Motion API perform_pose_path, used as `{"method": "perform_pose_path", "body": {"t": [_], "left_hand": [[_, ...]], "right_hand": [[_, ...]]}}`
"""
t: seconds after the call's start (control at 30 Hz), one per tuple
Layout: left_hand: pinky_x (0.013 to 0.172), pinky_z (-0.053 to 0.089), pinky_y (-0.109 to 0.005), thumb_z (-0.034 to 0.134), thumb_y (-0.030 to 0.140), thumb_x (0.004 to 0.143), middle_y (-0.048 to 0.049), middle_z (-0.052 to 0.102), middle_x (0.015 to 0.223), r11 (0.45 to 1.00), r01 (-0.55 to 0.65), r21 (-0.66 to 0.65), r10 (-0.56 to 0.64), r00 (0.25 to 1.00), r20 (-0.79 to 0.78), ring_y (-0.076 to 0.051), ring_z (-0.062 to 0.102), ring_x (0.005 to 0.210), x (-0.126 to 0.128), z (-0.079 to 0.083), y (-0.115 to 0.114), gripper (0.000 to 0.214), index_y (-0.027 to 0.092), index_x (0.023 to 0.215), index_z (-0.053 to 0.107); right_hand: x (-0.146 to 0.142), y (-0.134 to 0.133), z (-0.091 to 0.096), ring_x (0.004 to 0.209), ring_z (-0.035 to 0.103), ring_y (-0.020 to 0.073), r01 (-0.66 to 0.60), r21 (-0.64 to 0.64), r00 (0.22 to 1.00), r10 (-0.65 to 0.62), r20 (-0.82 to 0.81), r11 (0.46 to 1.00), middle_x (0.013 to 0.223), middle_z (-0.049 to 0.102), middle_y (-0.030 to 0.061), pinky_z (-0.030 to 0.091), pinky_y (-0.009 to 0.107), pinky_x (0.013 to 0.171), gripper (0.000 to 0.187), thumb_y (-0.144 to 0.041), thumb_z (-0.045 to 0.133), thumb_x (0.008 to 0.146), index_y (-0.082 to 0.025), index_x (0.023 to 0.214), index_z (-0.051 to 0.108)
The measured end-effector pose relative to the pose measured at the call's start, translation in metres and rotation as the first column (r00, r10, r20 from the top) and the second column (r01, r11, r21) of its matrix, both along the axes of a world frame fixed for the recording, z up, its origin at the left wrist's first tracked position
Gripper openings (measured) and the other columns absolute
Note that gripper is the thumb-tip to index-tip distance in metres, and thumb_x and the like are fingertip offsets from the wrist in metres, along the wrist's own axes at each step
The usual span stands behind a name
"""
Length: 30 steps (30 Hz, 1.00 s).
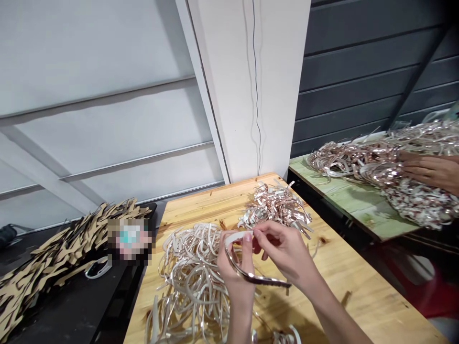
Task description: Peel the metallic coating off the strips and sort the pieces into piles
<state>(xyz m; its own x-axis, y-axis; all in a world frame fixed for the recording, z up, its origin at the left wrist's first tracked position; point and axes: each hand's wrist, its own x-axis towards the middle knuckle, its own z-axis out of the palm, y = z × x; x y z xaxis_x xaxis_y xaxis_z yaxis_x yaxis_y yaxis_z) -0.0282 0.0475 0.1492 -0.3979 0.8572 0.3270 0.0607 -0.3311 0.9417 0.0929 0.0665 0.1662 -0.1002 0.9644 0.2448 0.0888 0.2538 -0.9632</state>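
A curved strip [267, 281], shiny metallic on one face and white on the other, loops around my left hand [239, 282]. My left thumb presses on the strip's white side near its upper end, and the fingers are closed on it. With fingertips pinched together, my right hand [287, 252] meets that same end; the exact contact is partly hidden by the fingers. The strip's other end hangs free below my right hand. To the left of my hands lies a heap of loose white and metallic strips [195, 272]. Just behind them is a pile of short pinkish, shiny pieces [276, 205].
Both piles rest on a wooden table [351, 282]. On the dark table [75, 306] at left lie brown strips [82, 239] and a white ring-like item [98, 268]. At right, another person's hand [430, 169] touches shiny bundles [380, 162] on a green-topped table [344, 198].
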Motion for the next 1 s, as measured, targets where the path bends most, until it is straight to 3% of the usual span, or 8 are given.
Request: {"method": "perform_pose_path", "body": {"t": [0.2,0.33,0.47,0.57,0.77,1.0], "left_hand": [[0.083,0.058,-0.036,0.073,0.039,0.099,-0.0079,0.073,0.092,0.998,0.03,0.062,-0.024,0.994,-0.103,-0.024,0.071,0.088,-0.004,0.0,-0.001,0.021,0.02,0.091,0.077],[0.08,0.061,-0.034,0.073,0.045,0.099,-0.0091,0.077,0.093,0.999,0.039,0.031,-0.04,0.999,0.008,-0.024,0.074,0.087,-0.006,-0.002,-0.001,0.026,0.019,0.096,0.077],[0.076,0.059,-0.033,0.078,0.051,0.093,-0.008,0.077,0.087,1.0,-0.026,0.009,0.026,0.998,0.056,-0.023,0.072,0.081,-0.012,-0.006,0.007,0.034,0.018,0.089,0.077],[0.08,0.057,-0.033,0.079,0.049,0.093,-0.0074,0.075,0.088,0.996,-0.033,0.084,0.032,0.999,0.016,-0.023,0.07,0.083,-0.017,-0.007,0.013,0.031,0.018,0.089,0.078],[0.076,0.056,-0.03,0.072,0.036,0.101,-0.0055,0.07,0.087,0.987,0.102,0.128,-0.087,0.99,-0.114,-0.021,0.067,0.083,-0.016,-0.002,0.011,0.021,0.019,0.089,0.076],[0.073,0.053,-0.03,0.069,0.03,0.102,-0.0049,0.067,0.083,0.978,0.075,0.197,-0.034,0.979,-0.201,-0.02,0.064,0.079,-0.016,-0.001,0.008,0.021,0.02,0.086,0.076]], "right_hand": [[-0.007,0.0,0.0,0.067,0.071,0.0222,0.027,0.043,0.998,-0.029,0.054,0.999,0.078,0.075,0.0054,0.053,0.03,0.056,0.025,-0.043,0.058,0.104,-0.022,0.096,0.07],[-0.01,0.001,-0.001,0.065,0.067,0.0203,0.047,0.085,0.995,-0.054,0.082,0.995,0.075,0.071,0.003,0.051,0.031,0.061,0.024,-0.041,0.053,0.108,-0.023,0.098,0.064],[-0.008,-0.001,0.0,0.067,0.069,0.019,-0.056,0.011,0.998,0.056,-0.017,0.998,0.076,0.07,0.0021,0.049,0.027,0.054,0.031,-0.047,0.052,0.109,-0.022,0.1,0.068],[-0.007,-0.002,0.002,0.07,0.07,0.0196,-0.042,-0.01,0.999,0.042,-0.02,0.999,0.082,0.073,0.0037,0.049,0.027,0.054,0.028,-0.047,0.06,0.105,-0.022,0.105,0.071],[-0.008,-0.004,0.006,0.066,0.071,0.0204,-0.019,0.039,1.0,0.018,0.023,0.999,0.077,0.075,0.004,0.051,0.029,0.058,0.025,-0.041,0.06,0.103,-0.02,0.1,0.073],[-0.009,-0.008,0.007,0.064,0.068,0.0197,-0.021,0.07,0.996,0.016,0.083,0.997,0.074,0.072,0.0026,0.049,0.029,0.059,0.027,-0.036,0.051,0.108,-0.02,0.1,0.071]]}}
